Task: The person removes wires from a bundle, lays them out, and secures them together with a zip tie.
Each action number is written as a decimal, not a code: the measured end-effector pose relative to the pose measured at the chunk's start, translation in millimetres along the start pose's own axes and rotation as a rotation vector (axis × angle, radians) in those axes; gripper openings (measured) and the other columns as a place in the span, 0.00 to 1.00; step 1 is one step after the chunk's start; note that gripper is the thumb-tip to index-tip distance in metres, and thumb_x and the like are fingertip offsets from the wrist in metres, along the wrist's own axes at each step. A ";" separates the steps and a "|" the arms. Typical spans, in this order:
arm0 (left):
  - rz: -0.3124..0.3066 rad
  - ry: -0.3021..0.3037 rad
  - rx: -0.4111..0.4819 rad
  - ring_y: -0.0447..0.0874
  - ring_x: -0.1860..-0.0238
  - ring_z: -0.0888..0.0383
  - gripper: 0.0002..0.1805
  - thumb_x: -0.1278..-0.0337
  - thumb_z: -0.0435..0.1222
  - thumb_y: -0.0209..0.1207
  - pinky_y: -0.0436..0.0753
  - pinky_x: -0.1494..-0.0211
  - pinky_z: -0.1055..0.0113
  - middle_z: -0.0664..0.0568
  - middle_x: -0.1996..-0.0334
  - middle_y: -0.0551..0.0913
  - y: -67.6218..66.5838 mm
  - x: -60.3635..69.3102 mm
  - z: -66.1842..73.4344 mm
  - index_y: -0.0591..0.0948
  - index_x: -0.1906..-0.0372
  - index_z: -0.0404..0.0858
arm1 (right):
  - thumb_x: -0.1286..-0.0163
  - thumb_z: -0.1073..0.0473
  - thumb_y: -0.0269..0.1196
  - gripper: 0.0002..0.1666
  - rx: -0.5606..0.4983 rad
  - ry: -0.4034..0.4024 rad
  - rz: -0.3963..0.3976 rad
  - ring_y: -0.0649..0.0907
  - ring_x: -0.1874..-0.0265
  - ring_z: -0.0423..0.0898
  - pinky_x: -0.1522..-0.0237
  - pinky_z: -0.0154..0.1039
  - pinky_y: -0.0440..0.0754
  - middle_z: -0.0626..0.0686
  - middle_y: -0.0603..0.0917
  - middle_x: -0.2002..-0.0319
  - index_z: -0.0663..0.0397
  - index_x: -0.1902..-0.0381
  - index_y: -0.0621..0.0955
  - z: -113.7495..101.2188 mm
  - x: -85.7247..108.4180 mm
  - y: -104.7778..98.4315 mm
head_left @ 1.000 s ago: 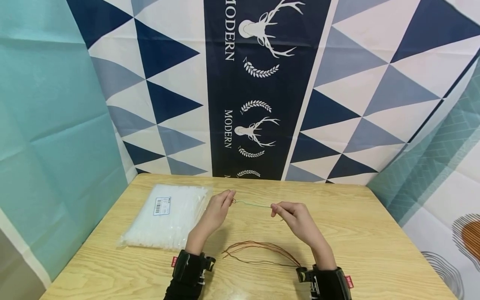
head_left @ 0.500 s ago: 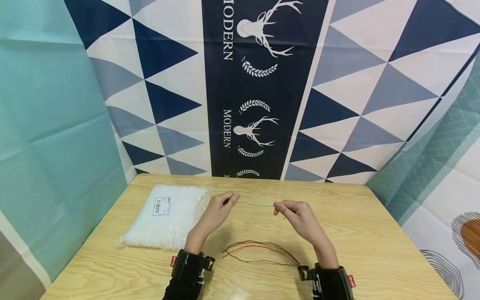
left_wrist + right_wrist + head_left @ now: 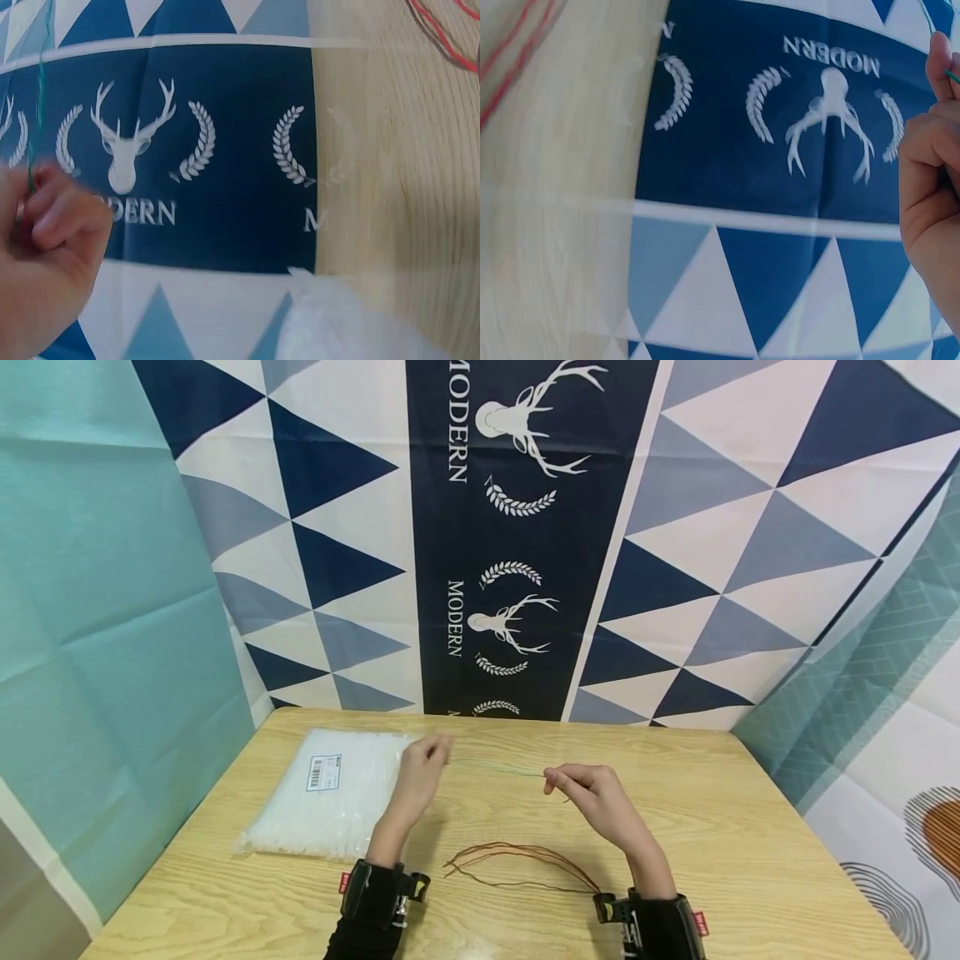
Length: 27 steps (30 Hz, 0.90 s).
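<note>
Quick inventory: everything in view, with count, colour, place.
Rectangular wooden table: one, pale yellow-brown, centre.
Thin strand: at least one, green, above table.
Long thin wires: several, orange-red and brown, table's near side.
Packed clear plastic bag: one, white contents, table's left.
Rectangular label: one, white and blue, on bag.
Triangle-and-deer cloth: one, blue and white, behind table.
Plain cloth: one, teal, far left.
Patterned cloth: one, teal and white, right.
Wrist gear: two sets, black, one per wrist.
Left hand: one, grip on green strand.
Right hand: one, grip on green strand.
</note>
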State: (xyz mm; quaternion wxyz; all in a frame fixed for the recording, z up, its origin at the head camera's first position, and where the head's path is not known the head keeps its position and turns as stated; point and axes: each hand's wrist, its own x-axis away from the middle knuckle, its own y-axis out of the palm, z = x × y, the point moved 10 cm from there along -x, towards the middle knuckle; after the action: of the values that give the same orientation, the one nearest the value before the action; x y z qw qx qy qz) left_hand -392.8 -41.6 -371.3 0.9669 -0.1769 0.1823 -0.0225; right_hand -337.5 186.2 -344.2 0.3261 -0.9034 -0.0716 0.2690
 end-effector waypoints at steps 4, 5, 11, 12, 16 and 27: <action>0.089 -0.009 -0.013 0.54 0.86 0.62 0.27 0.26 0.47 0.44 0.60 0.80 0.71 0.54 0.87 0.61 -12.2 0.0 -3.0 0.66 0.82 0.37 | 0.27 0.56 0.56 0.14 0.008 0.012 0.011 0.77 0.70 0.39 0.66 0.32 0.73 0.49 0.87 0.61 0.41 0.73 0.83 1.5 1.6 -3.1; 0.086 -0.007 -0.022 0.54 0.86 0.61 0.27 0.26 0.48 0.44 0.60 0.80 0.71 0.54 0.87 0.61 -12.3 0.0 -2.8 0.65 0.83 0.38 | 0.27 0.55 0.55 0.14 0.011 0.013 0.005 0.77 0.70 0.38 0.66 0.32 0.73 0.49 0.87 0.61 0.41 0.73 0.83 1.6 1.7 -3.0; 0.135 -0.030 -0.018 0.56 0.86 0.60 0.26 0.25 0.46 0.43 0.60 0.80 0.72 0.54 0.87 0.62 -18.0 -0.1 -4.8 0.65 0.83 0.39 | 0.26 0.54 0.55 0.14 0.005 0.024 -0.011 0.76 0.68 0.37 0.66 0.32 0.72 0.49 0.87 0.59 0.40 0.72 0.83 1.0 1.3 -2.5; 0.154 -0.040 -0.020 0.55 0.86 0.61 0.26 0.25 0.45 0.43 0.60 0.80 0.73 0.54 0.87 0.61 -20.1 0.1 -5.9 0.65 0.82 0.38 | 0.26 0.54 0.55 0.14 0.001 0.018 -0.017 0.75 0.69 0.37 0.66 0.32 0.72 0.50 0.87 0.59 0.41 0.71 0.83 0.1 0.9 -1.3; 0.270 -0.074 -0.042 0.54 0.88 0.63 0.25 0.24 0.43 0.43 0.58 0.83 0.74 0.55 0.88 0.60 -34.3 1.3 -9.6 0.70 0.80 0.34 | 0.26 0.54 0.55 0.13 -0.014 0.004 -0.040 0.72 0.72 0.36 0.69 0.33 0.70 0.50 0.87 0.61 0.41 0.71 0.83 -4.1 -0.6 3.4; 0.325 -0.059 0.015 0.55 0.88 0.64 0.24 0.25 0.47 0.42 0.59 0.83 0.74 0.55 0.87 0.60 -36.8 3.2 -8.4 0.66 0.80 0.40 | 0.25 0.51 0.53 0.15 -0.030 0.056 -0.117 0.66 0.83 0.33 0.75 0.33 0.72 0.44 0.78 0.77 0.40 0.70 0.83 6.2 1.5 9.9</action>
State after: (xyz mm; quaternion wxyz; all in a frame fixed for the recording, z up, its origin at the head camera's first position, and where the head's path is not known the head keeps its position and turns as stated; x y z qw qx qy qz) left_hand -392.1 -79.2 -366.8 0.9641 -0.1383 0.1797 0.1381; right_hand -340.0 182.4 -355.0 0.3297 -0.9096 -0.1190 0.2232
